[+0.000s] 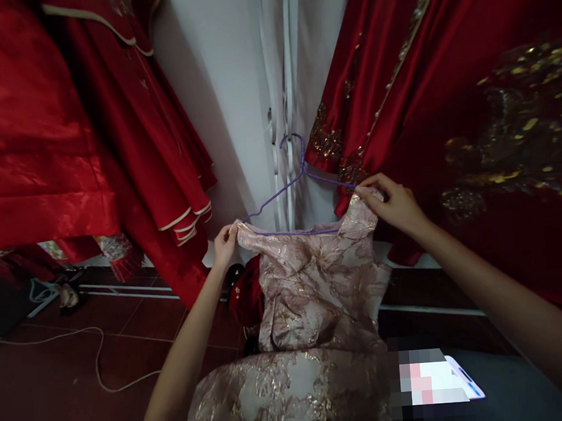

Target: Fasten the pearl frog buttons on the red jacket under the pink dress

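A pale pink brocade dress (314, 278) with gold floral patterning hangs on a thin purple hanger (279, 190) in front of me. The hanger's hook stands in front of white metal bars; whether it touches them I cannot tell. My left hand (225, 243) is closed on the dress's left shoulder, fingers pinching the fabric near the hanger's end. On the other side my right hand (391, 203) pinches the right shoulder strap, thumb and fingers closed at the hanger's arm. The dress's skirt spreads toward me at the bottom of the view.
Red garments (145, 130) hang at the left, and dark red gowns with gold sequins (447, 115) at the right. A lit phone (466, 377), partly blurred out, lies at lower right. A pale cable (99, 358) and a metal rack bar (127, 292) cross the tiled floor area.
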Available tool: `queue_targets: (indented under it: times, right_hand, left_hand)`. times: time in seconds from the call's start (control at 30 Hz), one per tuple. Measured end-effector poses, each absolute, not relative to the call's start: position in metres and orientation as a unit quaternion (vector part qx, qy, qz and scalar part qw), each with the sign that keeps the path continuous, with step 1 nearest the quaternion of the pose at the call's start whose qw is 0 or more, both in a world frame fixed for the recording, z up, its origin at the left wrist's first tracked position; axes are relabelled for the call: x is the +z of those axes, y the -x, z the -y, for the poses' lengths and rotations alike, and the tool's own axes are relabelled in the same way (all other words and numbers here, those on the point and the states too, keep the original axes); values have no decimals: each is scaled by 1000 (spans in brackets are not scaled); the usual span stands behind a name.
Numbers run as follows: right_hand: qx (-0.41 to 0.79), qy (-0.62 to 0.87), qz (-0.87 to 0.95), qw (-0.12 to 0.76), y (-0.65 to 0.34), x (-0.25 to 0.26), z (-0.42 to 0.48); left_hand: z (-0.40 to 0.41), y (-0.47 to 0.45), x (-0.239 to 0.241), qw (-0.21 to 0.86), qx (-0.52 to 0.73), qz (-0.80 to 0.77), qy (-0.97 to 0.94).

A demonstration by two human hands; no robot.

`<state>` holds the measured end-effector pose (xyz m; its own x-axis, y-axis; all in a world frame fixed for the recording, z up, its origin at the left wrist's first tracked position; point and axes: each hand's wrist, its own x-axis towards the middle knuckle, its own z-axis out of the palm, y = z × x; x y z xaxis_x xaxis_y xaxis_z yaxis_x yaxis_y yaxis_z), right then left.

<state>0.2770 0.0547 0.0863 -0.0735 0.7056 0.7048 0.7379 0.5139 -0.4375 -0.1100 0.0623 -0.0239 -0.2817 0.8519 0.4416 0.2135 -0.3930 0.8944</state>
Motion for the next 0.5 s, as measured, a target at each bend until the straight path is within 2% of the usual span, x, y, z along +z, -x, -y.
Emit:
queue_targets:
  times: [0.13,0.27,0.37,0.43,0.5]
  right_hand:
    - [23,484,737,471,-274,76,-59]
    - [38,487,735,470,-275,70,-64]
    - [32,490,734,469,-277,70,-65]
    - [36,488,736,468,-277,71,-65]
    - [40,483,737,471,-277,72,-64]
  left_hand:
    - [-71,92,18,210,598,-450,-629]
    - [-81,86,38,252,546,-415,-682]
    - [-84,97,20,271,514,-507,-637]
    - [-77,104,-8,254,413,-631,-606]
    - [-60,106,-40,263,338,-671,-606]
